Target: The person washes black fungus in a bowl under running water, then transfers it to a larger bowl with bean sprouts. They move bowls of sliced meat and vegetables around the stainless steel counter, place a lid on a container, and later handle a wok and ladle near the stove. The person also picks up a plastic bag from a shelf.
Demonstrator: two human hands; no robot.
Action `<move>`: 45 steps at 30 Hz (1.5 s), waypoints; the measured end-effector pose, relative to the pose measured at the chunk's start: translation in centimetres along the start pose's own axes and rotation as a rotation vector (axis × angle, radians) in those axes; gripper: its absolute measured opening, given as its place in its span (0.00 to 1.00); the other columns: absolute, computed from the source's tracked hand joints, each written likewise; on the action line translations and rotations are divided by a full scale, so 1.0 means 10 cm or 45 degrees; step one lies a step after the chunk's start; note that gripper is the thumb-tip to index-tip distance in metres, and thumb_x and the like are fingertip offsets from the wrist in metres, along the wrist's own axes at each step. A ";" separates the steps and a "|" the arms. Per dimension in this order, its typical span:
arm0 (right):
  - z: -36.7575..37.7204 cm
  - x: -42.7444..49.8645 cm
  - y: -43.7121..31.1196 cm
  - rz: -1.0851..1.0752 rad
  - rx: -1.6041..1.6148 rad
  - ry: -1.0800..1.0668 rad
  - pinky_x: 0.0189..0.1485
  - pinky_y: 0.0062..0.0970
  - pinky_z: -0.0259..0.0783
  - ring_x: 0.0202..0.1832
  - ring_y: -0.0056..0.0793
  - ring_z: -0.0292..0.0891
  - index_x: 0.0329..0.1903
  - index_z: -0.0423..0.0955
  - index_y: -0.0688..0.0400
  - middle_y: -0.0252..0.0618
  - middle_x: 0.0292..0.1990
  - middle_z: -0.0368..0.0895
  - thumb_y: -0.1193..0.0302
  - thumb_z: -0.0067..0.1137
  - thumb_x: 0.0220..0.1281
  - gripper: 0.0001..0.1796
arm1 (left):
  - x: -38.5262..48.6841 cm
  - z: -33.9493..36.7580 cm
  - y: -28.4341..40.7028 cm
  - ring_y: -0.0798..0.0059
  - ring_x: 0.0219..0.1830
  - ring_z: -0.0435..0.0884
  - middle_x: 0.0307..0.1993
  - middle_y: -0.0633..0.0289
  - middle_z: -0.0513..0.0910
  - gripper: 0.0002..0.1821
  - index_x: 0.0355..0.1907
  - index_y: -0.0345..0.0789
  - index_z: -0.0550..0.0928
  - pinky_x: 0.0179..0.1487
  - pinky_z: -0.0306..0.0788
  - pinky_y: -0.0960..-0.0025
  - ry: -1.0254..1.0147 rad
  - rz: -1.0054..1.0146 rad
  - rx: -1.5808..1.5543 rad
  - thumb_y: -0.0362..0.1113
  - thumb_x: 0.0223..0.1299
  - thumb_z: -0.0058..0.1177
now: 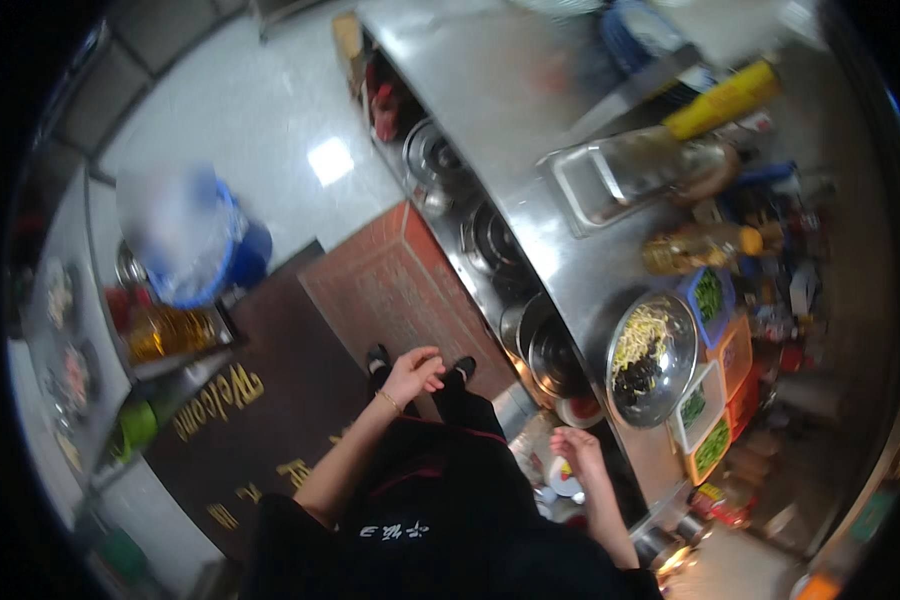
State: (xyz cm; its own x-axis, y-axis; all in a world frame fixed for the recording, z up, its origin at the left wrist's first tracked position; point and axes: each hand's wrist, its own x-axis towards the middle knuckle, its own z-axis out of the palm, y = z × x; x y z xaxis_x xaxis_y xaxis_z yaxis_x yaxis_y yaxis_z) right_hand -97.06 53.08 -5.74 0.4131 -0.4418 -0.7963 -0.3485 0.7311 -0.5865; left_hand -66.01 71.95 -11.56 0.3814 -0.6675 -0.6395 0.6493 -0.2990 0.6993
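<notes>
My left hand [417,373] hangs in the air in front of my body, fingers loosely bent, with nothing in it. A bracelet circles that wrist. To the right, my right hand [578,450] hovers by the front edge of a steel counter [525,172], its fingers half curled and no object visible in it. On the counter nearest this hand stands a steel bowl [672,401] holding bean sprouts [645,326] and dark strips [634,379]. Several plastic baskets with chopped greens [712,446] line the bowl's far side.
Pots [551,360] sit on a shelf under the counter. Farther along lie a steel tray [589,187], an oil bottle [690,247] and a cleaver-like blade [637,90]. A blue bin [251,251] stands left, beside a dark mat [270,390]. A red raised step or mat [390,285] lies ahead.
</notes>
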 end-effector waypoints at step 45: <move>1.82 5.83 -1.86 -0.882 -1.509 0.830 0.47 0.31 0.67 0.41 0.35 0.74 0.46 0.72 0.61 0.41 0.37 0.78 0.66 0.56 0.54 0.18 | 1.63 -0.96 -2.42 0.80 0.24 0.77 0.29 0.63 0.77 0.18 0.51 0.30 0.70 0.25 0.68 0.79 0.532 -0.496 -0.533 0.32 0.58 0.48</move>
State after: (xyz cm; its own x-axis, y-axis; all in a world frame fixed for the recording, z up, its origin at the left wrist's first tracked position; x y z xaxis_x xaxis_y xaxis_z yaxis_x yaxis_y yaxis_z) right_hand -51.13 23.19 -38.60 0.4523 -0.8898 -0.0607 -0.8330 -0.3972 -0.3853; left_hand -69.21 74.87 -41.98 0.2358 -0.2228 -0.9459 0.9563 -0.1199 0.2666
